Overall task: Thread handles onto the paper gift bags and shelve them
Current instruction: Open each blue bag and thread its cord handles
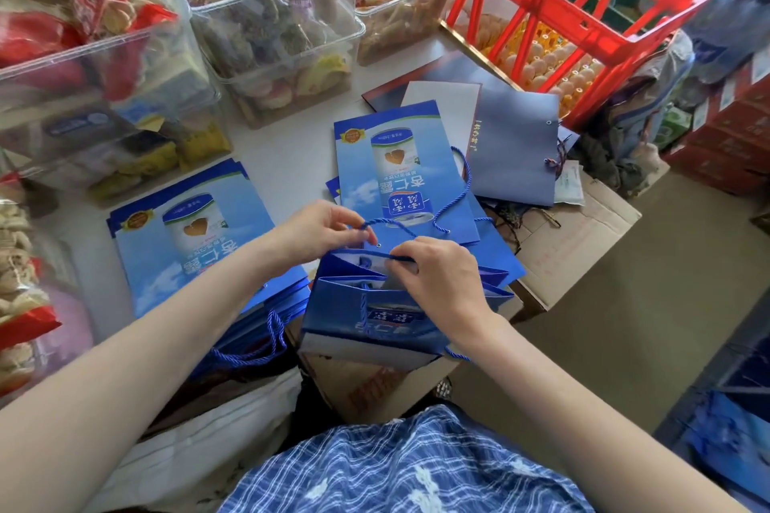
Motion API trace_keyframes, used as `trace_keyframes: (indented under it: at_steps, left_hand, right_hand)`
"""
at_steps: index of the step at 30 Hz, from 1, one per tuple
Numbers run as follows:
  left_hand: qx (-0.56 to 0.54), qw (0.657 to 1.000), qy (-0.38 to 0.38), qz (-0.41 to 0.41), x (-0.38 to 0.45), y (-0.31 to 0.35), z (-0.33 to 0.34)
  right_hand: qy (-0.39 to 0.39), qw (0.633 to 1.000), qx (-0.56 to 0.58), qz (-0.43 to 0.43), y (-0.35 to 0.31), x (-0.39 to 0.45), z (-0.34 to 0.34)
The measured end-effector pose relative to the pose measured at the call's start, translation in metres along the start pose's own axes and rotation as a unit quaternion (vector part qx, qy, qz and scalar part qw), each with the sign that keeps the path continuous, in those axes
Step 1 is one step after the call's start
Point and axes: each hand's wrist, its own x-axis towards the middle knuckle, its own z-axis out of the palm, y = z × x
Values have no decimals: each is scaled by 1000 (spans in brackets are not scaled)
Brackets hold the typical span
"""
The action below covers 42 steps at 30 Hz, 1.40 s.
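An opened blue paper gift bag point(375, 321) stands in front of me, its mouth facing up. My left hand point(329, 227) pinches a blue cord handle point(385, 223) just above the bag's far top edge, by a small eyelet. My right hand point(433, 273) grips the same cord at the bag's mouth, fingers curled over the rim. A second cord point(363, 310) hangs down the near face of the bag. Flat blue bags lie in a stack on the left point(187, 237) and another stack beyond the hands point(396, 167), the latter with a cord threaded through it.
Clear plastic bins of packaged snacks point(271, 25) line the back and left of the table. A red plastic crate point(562, 12) stands at the back right over egg trays. Grey-blue flat bags point(516, 146) lie by cardboard boxes point(579, 246). Loose blue cords point(258, 350) trail at the left.
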Motion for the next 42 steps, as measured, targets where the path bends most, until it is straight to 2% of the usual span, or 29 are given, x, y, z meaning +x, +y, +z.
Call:
trace_keyframes:
  at_steps: [2,4,6,8,12,15,18,19,21,23,30,33,35,38,40,42]
  left_hand:
    - [118,987,72,80,3,2,6]
    - [220,958,142,121,3,0,16]
    - [260,936,193,141,4,-7,21]
    - [252,933,221,132,4,-15,21]
    - [217,946,228,74,13,-25,12]
    - [266,929,246,77,17,-19,13]
    - [264,894,282,226,8,-4,29]
    - [258,886,268,277,3,3,38]
    - [263,890,185,325,-5,14,54]
    - [297,897,101,311,-7,15,66]
    - [456,880,-33,133,1,0,72]
    - [407,908,-39,94,5,-18,72]
    - [395,915,-43,75,1,-23,75]
    - [401,913,-4,73,-7,-24,80]
    - [365,926,50,83,-12,-16,77]
    - [356,924,100,101,-14,-1,71]
  right_hand:
    - [15,999,-37,-7,1,3,-2]
    - [21,997,-74,-14,3,4,-5]
    - [-12,999,-53,-1,7,6,-9]
    - [-70,997,0,27,18,5,-17]
    - [-140,986,43,81,53,-5,-43]
    - [-173,969,124,122,60,-14,-53]
    - [-134,973,147,121,56,-23,-49]
    - [-117,975,145,118,56,-27,-47]
    - [-88,982,132,101,56,-33,-44]
    - [-76,988,111,78,57,-39,-43]
    - [-132,979,94,126,65,-54,-39]
    - [-214,956,106,170,69,-59,-35]
    - [-236,956,84,151,69,-63,-30]
    - [-211,962,105,140,71,-67,-26]
    - [-172,954,181,164,73,-62,-36]
    - [-149,938,266,163,72,-51,-52]
